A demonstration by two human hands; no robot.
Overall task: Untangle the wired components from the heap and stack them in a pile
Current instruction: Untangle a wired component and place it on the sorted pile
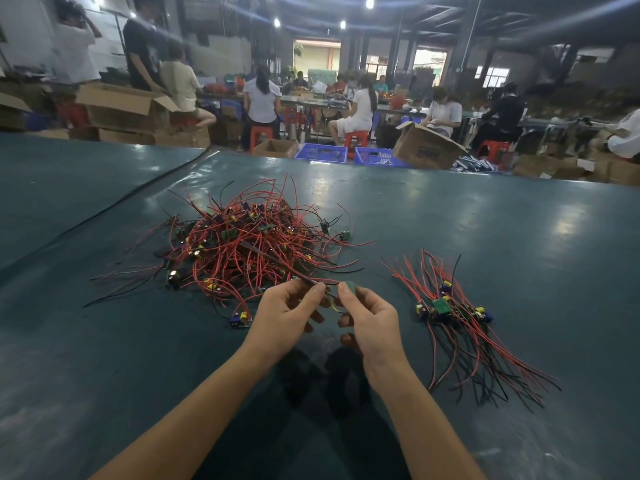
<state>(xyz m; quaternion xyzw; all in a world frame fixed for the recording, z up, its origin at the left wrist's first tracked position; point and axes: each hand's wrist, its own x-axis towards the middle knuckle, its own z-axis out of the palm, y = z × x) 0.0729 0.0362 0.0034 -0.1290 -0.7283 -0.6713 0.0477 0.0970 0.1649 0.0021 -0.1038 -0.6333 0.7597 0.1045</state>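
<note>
I think most of the job is yet to be done. A big heap point(242, 247) of tangled parts sits in the middle left of the frame, on the dark green table point(485, 216). A much smaller pile point(460, 317) lies at the right, with its parts laid side by side. So only a few are sorted, and lots are left.

Both hands are in the middle of the frame, just below the heap. They hold one wired component point(330, 283) between the heap and the pile, and it looks to be up off the table. The left hand point(287, 317) has curled fingers and pinches the wires point(294, 271). The right hand point(367, 322) pinches the little green board point(354, 289) between thumb and finger.

The wires run long from the hands up and to the left, into the heap. The far end looks caught in there. The parts in the pile lie long from upper left to lower right.
</note>
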